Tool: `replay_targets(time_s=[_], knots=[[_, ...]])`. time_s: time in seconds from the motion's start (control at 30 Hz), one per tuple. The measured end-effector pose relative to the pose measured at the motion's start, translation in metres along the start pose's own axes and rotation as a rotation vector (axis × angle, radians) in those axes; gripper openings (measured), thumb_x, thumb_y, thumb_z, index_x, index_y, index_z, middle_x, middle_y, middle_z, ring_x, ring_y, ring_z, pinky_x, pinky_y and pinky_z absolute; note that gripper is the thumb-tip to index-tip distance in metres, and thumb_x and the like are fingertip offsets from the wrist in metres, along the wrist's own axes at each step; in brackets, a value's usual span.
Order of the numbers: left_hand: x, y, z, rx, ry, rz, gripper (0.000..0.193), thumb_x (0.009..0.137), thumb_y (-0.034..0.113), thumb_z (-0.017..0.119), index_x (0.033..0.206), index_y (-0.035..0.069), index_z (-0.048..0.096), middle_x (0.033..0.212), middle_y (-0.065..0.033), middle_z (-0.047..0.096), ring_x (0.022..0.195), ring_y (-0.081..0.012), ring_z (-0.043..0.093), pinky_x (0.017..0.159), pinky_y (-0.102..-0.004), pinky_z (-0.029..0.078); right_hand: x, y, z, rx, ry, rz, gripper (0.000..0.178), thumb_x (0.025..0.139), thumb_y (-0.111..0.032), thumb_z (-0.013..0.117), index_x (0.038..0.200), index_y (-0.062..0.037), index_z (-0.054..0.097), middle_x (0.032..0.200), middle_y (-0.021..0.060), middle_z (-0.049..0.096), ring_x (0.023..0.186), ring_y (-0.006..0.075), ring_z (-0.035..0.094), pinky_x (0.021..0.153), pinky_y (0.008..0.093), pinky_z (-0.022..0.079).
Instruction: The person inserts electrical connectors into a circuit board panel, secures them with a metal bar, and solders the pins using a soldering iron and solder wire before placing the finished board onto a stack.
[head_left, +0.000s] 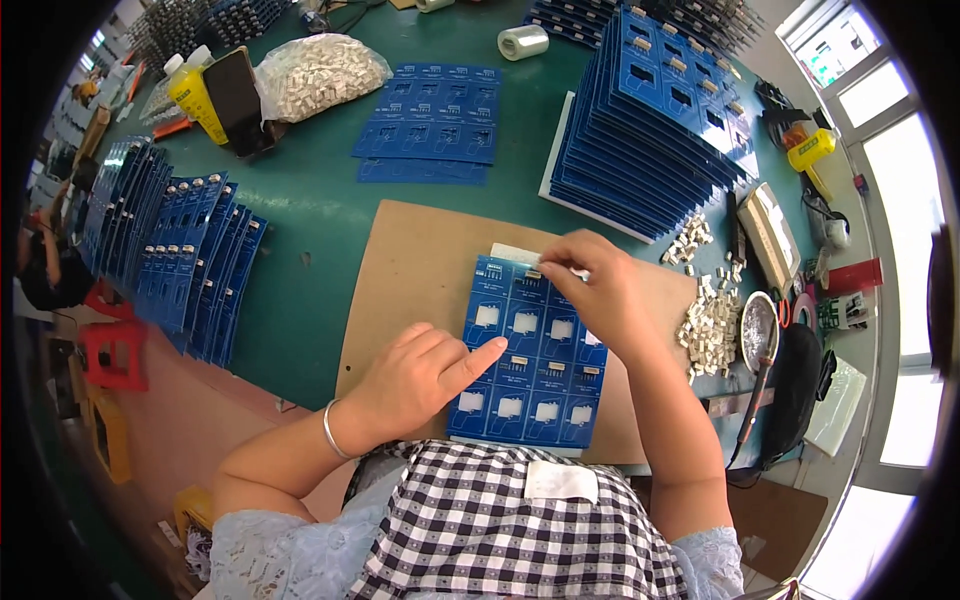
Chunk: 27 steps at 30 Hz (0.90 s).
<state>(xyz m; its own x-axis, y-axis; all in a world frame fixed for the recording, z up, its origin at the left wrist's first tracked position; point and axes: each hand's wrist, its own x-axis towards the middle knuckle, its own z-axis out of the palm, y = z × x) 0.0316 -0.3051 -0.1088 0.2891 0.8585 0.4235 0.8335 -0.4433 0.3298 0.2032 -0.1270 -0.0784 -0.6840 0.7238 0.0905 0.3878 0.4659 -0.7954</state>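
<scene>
A blue circuit-board panel (493, 354) with rows of square cut-outs lies in front of me on a brown board (400, 260). White shows through the cut-outs, and a white strip (513, 254) sticks out past the panel's far edge. Small pale connectors stand in the middle row and near the far edge. My left hand (415, 380) rests at the panel's left side, its index finger stretched over the middle, holding nothing. Over the far right part, my right hand (598, 285) pinches a small white piece, apparently a connector (579, 272); the fingers partly hide it.
Loose connectors (710, 325) lie in a pile at right, beside a round metal dish (759, 325) and a soldering iron (752, 410). A tall stack of blue panels (650, 130) stands far right; more panels (180, 250) lean at left. A bag of connectors (325, 75) and a phone (237, 100) sit far left.
</scene>
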Motion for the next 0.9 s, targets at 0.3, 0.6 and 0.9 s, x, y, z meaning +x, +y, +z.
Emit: replay_targets(time_s=[0.3,0.6,0.9], knots=[[-0.005,-0.003,0.001,-0.098,0.005,-0.048,0.051,0.081,0.005,0.056,0.131,0.008,0.051,0.083,-0.0044,0.056,0.074,-0.0211,0.055,0.072,-0.0339,0.045,0.035,0.013,0.029,-0.222,-0.143,-0.058,0.012,0.080,-0.014,0.067,0.082,-0.0034,0.072,0.089,0.0101,0.064,0.088,0.0297,0.060,0.077,0.0405,0.047],[-0.003,-0.002,0.001,-0.129,0.009,-0.063,0.048,0.077,0.004,0.060,0.125,0.007,0.056,0.084,-0.0057,0.058,0.074,-0.0226,0.056,0.069,-0.0342,0.045,0.033,0.009,0.042,-0.305,-0.079,-0.093,0.011,0.079,-0.018,0.069,0.080,-0.0084,0.073,0.086,0.0043,0.063,0.087,0.0247,0.058,0.082,0.0399,0.039],[-0.003,-0.004,0.002,-0.126,0.007,-0.066,0.047,0.078,0.004,0.061,0.125,0.007,0.056,0.084,-0.0057,0.057,0.075,-0.0227,0.056,0.070,-0.0346,0.045,0.025,0.005,0.047,-0.398,0.027,-0.245,0.008,0.077,-0.014,0.070,0.077,-0.0054,0.070,0.086,0.0058,0.063,0.085,0.0248,0.059,0.081,0.0385,0.040]])
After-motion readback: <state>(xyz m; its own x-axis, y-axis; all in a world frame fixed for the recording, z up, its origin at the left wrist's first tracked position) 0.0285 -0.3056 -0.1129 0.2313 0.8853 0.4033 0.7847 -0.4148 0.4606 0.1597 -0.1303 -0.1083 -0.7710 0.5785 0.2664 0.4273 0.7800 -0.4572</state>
